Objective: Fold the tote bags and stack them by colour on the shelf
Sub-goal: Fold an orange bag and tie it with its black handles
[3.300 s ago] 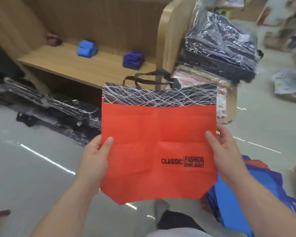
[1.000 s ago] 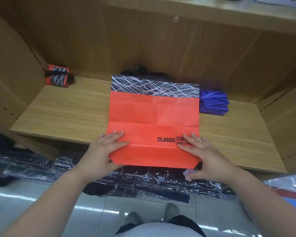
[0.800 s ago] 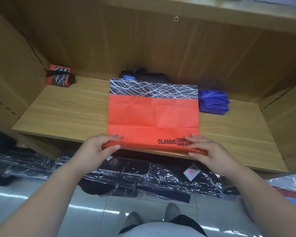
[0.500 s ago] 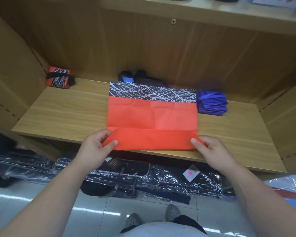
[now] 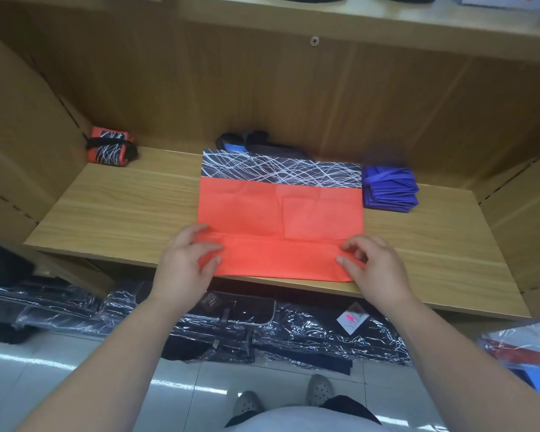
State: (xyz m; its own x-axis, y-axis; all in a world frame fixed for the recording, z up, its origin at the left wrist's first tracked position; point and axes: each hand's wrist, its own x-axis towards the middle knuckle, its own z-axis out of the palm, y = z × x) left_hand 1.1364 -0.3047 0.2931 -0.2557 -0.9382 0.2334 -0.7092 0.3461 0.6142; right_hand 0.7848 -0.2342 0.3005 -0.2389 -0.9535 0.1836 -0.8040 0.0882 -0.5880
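An orange tote bag (image 5: 278,210) with a black band of white scribbled lines lies flat on the wooden shelf (image 5: 113,207). Its bottom edge is folded up into a strip near the shelf's front edge. My left hand (image 5: 186,263) grips the strip's left end with curled fingers, thumb on top. At the strip's right end my right hand (image 5: 376,265) pinches the fabric. A folded orange bag bundle (image 5: 111,149) sits at the back left. A stack of folded purple bags (image 5: 388,191) lies just right of the flat bag. A blue folded bag (image 5: 234,147) shows behind it, mostly hidden.
The shelf has wooden side walls and a back panel, with an upper shelf board (image 5: 325,14) above. Plastic-wrapped black goods (image 5: 262,332) lie on the floor under the shelf. Wrapped blue and red bags (image 5: 536,363) sit at the lower right. My feet stand on the tiled floor.
The bag went from held in the air to flat on the shelf. Its bottom with the printed text was folded up, and both hands have since shifted onto the ends of the folded strip.
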